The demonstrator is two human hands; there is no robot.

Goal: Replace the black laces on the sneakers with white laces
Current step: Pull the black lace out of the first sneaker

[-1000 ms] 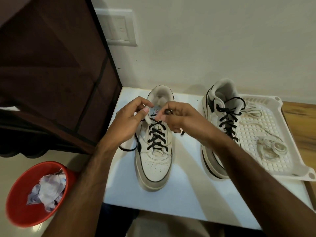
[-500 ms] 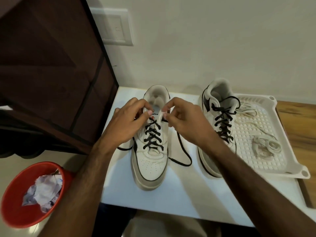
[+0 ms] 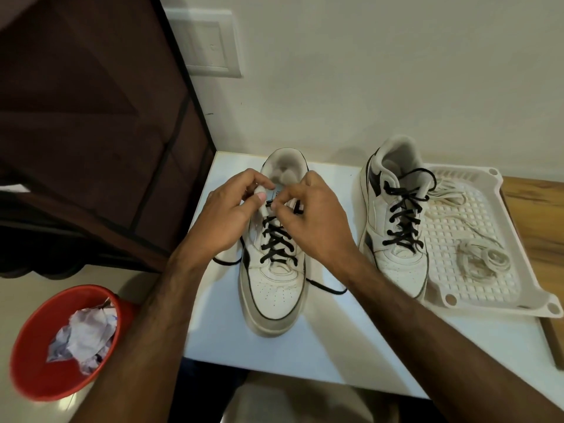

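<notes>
Two white sneakers with black trim stand on the white table (image 3: 329,343), toes towards me. The left sneaker (image 3: 273,285) carries a black lace (image 3: 276,239), untied, its loose ends trailing on the table at both sides. My left hand (image 3: 227,215) pinches the sneaker's tongue and upper edge. My right hand (image 3: 308,221) pinches the black lace at the top eyelets. The right sneaker (image 3: 393,239) is fully laced in black. White laces (image 3: 476,257) lie coiled in a white plastic tray (image 3: 500,297) at the right.
A dark brown cabinet (image 3: 91,132) rises at the left, close to the table. A red bucket (image 3: 36,370) with crumpled paper stands on the floor at the lower left. A wooden surface (image 3: 537,215) lies beyond the tray. The wall closes the back.
The lace's right end has come free and now trails on the table. Both hands have stayed at the top of the left sneaker, my right hand pinching lower on the lace.
</notes>
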